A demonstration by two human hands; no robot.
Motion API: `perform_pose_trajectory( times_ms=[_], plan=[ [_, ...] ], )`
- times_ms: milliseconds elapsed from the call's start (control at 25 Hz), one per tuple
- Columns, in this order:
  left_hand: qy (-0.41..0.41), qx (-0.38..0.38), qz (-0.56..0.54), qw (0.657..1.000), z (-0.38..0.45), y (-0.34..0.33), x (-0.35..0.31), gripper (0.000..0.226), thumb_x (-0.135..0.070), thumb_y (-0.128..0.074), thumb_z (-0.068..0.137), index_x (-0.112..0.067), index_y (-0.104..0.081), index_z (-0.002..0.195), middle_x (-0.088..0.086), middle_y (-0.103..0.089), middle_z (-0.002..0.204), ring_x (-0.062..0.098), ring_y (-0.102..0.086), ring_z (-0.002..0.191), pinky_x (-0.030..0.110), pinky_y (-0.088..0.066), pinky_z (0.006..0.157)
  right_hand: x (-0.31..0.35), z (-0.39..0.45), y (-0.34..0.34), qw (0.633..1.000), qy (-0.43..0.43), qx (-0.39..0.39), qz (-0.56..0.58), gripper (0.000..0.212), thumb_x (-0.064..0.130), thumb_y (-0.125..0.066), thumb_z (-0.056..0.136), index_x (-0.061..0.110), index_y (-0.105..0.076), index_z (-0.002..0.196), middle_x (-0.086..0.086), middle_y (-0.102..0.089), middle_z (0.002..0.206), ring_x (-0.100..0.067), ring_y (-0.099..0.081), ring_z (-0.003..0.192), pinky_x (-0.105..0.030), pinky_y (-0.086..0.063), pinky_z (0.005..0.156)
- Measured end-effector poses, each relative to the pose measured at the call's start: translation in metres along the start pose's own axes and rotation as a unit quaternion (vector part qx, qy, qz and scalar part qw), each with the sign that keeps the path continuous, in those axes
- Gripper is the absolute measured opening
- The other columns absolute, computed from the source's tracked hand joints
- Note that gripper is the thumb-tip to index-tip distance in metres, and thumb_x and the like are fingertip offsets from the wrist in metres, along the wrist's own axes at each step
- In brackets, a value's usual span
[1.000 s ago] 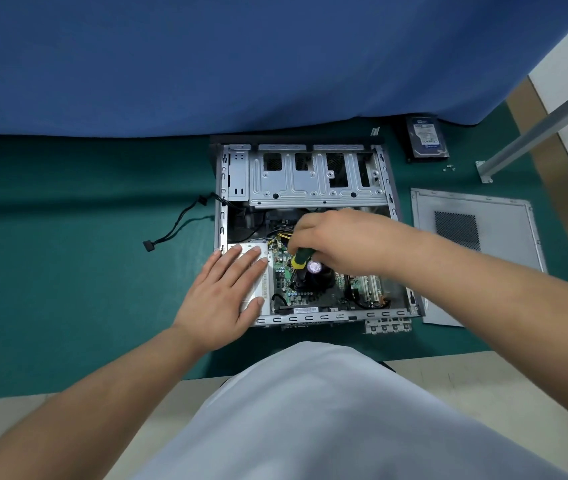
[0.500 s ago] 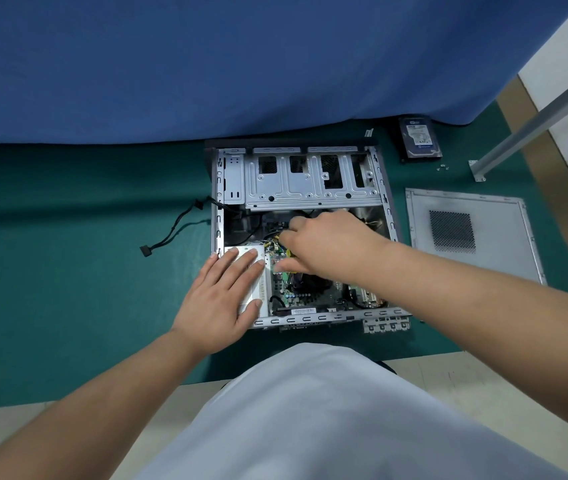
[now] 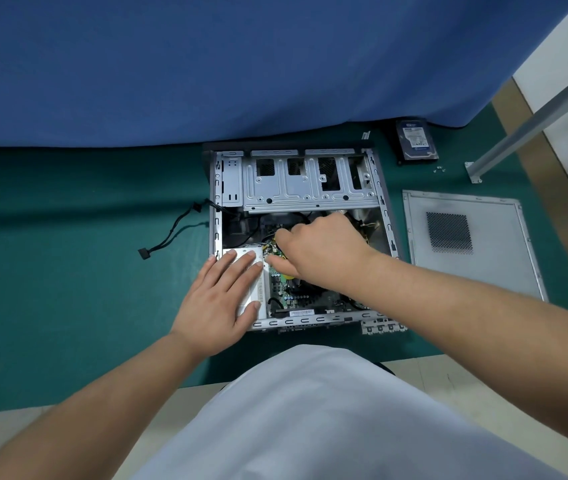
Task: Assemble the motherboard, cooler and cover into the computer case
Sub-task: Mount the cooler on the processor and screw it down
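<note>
case (image 3: 384,216): open, lying flat on green mat (image 3: 67,271), drive cage at far end; could slide if the pushing gets uneven
cover (image 3: 466,244): side panel flat on mat, right of case, apart from it, not fitted yet; close to right forearm, elbow swing may knock it
motherboard (image 3: 296,299): already down in case, near half, mostly hidden under right hand; tool slip could gouge traces or parts
left hand (image 3: 221,299): fingers spread flat, pressing on silver box (image 3: 241,258) in case's near-left corner, bracing; if it lifts, case may shift mid-turn
right hand (image 3: 317,251): curled round yellow-green screwdriver handle (image 3: 284,270), only a bit of it shows; tip hidden under hand
cooler (image 3: 306,289): dark block under right wrist, on board; can't tell if seated or how many screws in; tilted driving could cross-thread or seat it crooked
loose cable (image 3: 171,237): black, trails out left side onto mat; may get pinched when cover goes on
hard drive (image 3: 416,142): far right on mat, well clear
small screws (image 3: 439,169): near drive, easy to lose or brush off
</note>
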State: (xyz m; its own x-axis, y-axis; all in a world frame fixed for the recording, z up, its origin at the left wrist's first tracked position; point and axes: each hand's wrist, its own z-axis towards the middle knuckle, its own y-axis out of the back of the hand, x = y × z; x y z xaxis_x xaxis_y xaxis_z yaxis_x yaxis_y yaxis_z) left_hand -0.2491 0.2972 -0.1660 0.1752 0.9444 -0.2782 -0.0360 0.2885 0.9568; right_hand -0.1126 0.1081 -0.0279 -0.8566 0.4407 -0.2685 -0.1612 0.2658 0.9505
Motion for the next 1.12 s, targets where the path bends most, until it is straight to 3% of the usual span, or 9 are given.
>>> perform_pose_trajectory(
  times_ms=[120, 240, 360, 480, 560, 640, 760, 960, 1120],
  plan=[
    [0.0, 0.002, 0.001, 1.0, 0.0, -0.001, 0.001, 0.064, -0.05, -0.042, 0.101, -0.023, -0.037, 0.158, -0.003, -0.033, 0.165, 0.027, -0.027, 0.153, 0.049, -0.015, 0.126, -0.012, 0.002, -0.001, 0.994, 0.054, 0.056, 0.081, 0.048, 0.061, -0.044, 0.101, 0.022, -0.056, 0.126, -0.003, -0.06, 0.11, -0.027, -0.057, 0.071, -0.031, -0.029, 0.049],
    [0.0, 0.001, 0.002, 1.0, 0.0, -0.001, 0.001, 0.063, -0.05, -0.043, 0.101, -0.024, -0.037, 0.158, -0.003, -0.033, 0.165, 0.026, -0.025, 0.153, 0.048, -0.014, 0.127, -0.03, 0.002, 0.008, 0.973, 0.106, 0.111, 0.171, 0.036, 0.03, -0.059, 0.101, 0.032, -0.054, 0.137, 0.002, -0.055, 0.126, -0.026, -0.059, 0.086, -0.039, -0.049, 0.066],
    [0.001, -0.002, -0.003, 1.0, 0.0, 0.0, 0.001, 0.063, -0.05, -0.043, 0.1, -0.024, -0.038, 0.157, -0.004, -0.034, 0.164, 0.025, -0.026, 0.153, 0.047, -0.013, 0.127, -0.025, -0.002, 0.007, 0.985, 0.074, 0.092, 0.127, 0.028, 0.037, -0.052, 0.103, 0.02, -0.059, 0.125, -0.001, -0.059, 0.101, -0.025, -0.057, 0.078, -0.036, -0.042, 0.059],
    [0.001, 0.001, -0.004, 1.0, 0.0, 0.0, 0.0, 0.064, -0.05, -0.043, 0.1, -0.024, -0.037, 0.158, -0.005, -0.031, 0.166, 0.024, -0.024, 0.154, 0.047, -0.013, 0.127, -0.01, -0.004, 0.005, 0.999, 0.015, 0.034, 0.038, 0.046, 0.058, -0.033, 0.105, 0.017, -0.051, 0.094, 0.003, -0.037, 0.06, -0.02, -0.036, 0.047, -0.029, -0.021, 0.047],
    [0.0, -0.003, -0.005, 1.0, 0.0, 0.0, 0.0, 0.063, -0.05, -0.043, 0.1, -0.023, -0.038, 0.158, -0.005, -0.031, 0.165, 0.025, -0.025, 0.154, 0.046, -0.011, 0.128, -0.008, -0.004, 0.003, 0.999, 0.004, 0.025, 0.031, 0.053, 0.064, -0.029, 0.104, 0.017, -0.053, 0.097, 0.004, -0.038, 0.06, -0.019, -0.035, 0.047, -0.028, -0.02, 0.046],
    [0.0, -0.008, -0.007, 1.0, 0.0, -0.001, 0.0, 0.063, -0.049, -0.043, 0.1, -0.023, -0.039, 0.157, -0.004, -0.034, 0.164, 0.025, -0.026, 0.153, 0.045, -0.01, 0.128, -0.016, -0.003, 0.0, 0.994, 0.046, 0.057, 0.075, 0.053, 0.063, -0.037, 0.102, 0.017, -0.056, 0.122, -0.002, -0.061, 0.092, -0.026, -0.059, 0.069, -0.031, -0.033, 0.051],
    [-0.002, -0.012, -0.007, 1.0, 0.0, -0.001, -0.001, 0.063, -0.049, -0.043, 0.1, -0.024, -0.039, 0.157, -0.004, -0.035, 0.164, 0.025, -0.026, 0.153, 0.045, -0.01, 0.128, -0.029, -0.005, 0.006, 0.976, 0.109, 0.084, 0.167, 0.043, 0.038, -0.057, 0.102, 0.03, -0.048, 0.144, 0.001, -0.054, 0.133, -0.029, -0.063, 0.089, -0.036, -0.044, 0.063],
    [0.0, -0.014, -0.011, 1.0, 0.0, 0.0, -0.001, 0.063, -0.048, -0.045, 0.099, -0.022, -0.041, 0.156, -0.003, -0.036, 0.163, 0.026, -0.028, 0.152, 0.045, -0.011, 0.128, -0.012, -0.012, 0.003, 0.992, 0.065, 0.011, 0.107, 0.031, 0.042, -0.048, 0.102, 0.02, -0.054, 0.123, -0.002, -0.061, 0.083, -0.026, -0.049, 0.062, -0.031, -0.028, 0.05],
    [-0.001, -0.019, -0.014, 1.0, 0.0, 0.0, -0.001, 0.063, -0.049, -0.044, 0.1, -0.022, -0.041, 0.156, -0.004, -0.035, 0.164, 0.026, -0.028, 0.152, 0.045, -0.012, 0.127, 0.01, -0.01, -0.004, 0.995, -0.062, -0.005, 0.075, 0.042, 0.054, -0.036, 0.103, 0.017, -0.054, 0.105, 0.003, -0.038, 0.056, -0.022, -0.031, 0.045, -0.027, -0.018, 0.047]
  ],
)
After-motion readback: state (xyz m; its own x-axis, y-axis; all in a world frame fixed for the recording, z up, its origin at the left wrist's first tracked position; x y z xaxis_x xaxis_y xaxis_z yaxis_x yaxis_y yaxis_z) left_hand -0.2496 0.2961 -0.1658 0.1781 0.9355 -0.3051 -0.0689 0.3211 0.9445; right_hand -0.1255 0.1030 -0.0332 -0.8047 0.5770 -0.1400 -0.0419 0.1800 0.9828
